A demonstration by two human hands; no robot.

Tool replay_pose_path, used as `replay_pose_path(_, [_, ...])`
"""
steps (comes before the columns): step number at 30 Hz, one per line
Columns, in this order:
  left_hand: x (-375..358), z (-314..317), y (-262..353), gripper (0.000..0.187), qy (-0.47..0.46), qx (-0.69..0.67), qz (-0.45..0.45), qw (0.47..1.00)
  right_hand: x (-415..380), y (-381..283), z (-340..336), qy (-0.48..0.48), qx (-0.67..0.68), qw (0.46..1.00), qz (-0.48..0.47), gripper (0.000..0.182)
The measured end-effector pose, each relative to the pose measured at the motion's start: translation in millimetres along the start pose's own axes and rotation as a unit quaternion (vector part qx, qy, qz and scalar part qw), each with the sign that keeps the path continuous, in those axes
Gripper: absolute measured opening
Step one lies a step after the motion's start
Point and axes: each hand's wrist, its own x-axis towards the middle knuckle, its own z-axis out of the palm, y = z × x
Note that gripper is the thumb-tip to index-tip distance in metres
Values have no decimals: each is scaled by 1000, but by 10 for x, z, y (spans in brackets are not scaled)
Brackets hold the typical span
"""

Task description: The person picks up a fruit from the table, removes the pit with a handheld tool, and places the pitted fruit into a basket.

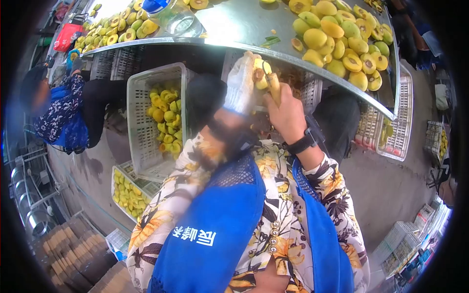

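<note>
My left hand (240,84), in a white glove, is closed around a halved yellow peach (260,77) with its brown pit area showing. My right hand (287,111) is bare and wrapped round the wooden handle of a pitting tool (274,89). The tool's dark, curved metal end touches the peach half, just below the table's front edge. Whole and halved peaches (342,41) lie heaped on the metal table (229,22) to the right. Another heap of peach halves (124,27) is on the left.
A clear jug with a blue lid (181,22) stands on the table. Left of me, a white crate (139,117) holds peach halves, with a lower crate (117,171) beside it. Another white crate (403,117) is at right. A co-worker (63,107) sits at far left.
</note>
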Motion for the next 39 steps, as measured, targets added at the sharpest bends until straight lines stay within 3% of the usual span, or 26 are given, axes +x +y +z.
replay_pose_path(2, [66,-25,-133,27,-8,-24,80,996,-26,121,12,-1,-19,1000,-19,36])
replay_pose_path(4, [41,-2,-73,27,9,-35,43,998,-62,154,31,0,-29,999,-29,34])
replay_pose_path(10, [-14,49,-130,27,7,-8,74,997,-137,135,67,-12,-47,998,-33,27])
replay_pose_path(13, [-30,5,-50,26,-19,24,18,999,-144,162,78,-37,-55,997,-43,24])
replay_pose_path(16, [-7,-73,69,36,-96,24,-115,988,-136,218,54,-68,-61,994,-53,23])
replay_pose_path(20, [52,-32,44,25,-13,-86,-143,986,-63,207,42,-73,-41,995,-60,23])
replay_pose_path(24, [-14,25,79,24,24,43,-10,999,-1,268,110,-78,61,984,-150,19])
replay_pose_path(26, [32,19,28,24,27,57,18,998,-20,149,6,-164,129,977,-48,16])
replay_pose_path(29, [92,-111,-12,32,-64,-34,-170,983,-61,54,-74,-219,195,955,33,13])
replay_pose_path(32, [120,-110,-50,31,-119,-37,-138,983,-67,83,-100,-229,209,950,32,14])
replay_pose_path(35, [185,-121,-129,33,-77,134,13,988,-74,132,-86,-252,251,932,68,16])
replay_pose_path(39, [145,-36,-94,36,-76,61,-54,994,-30,161,-71,-279,287,911,93,19])
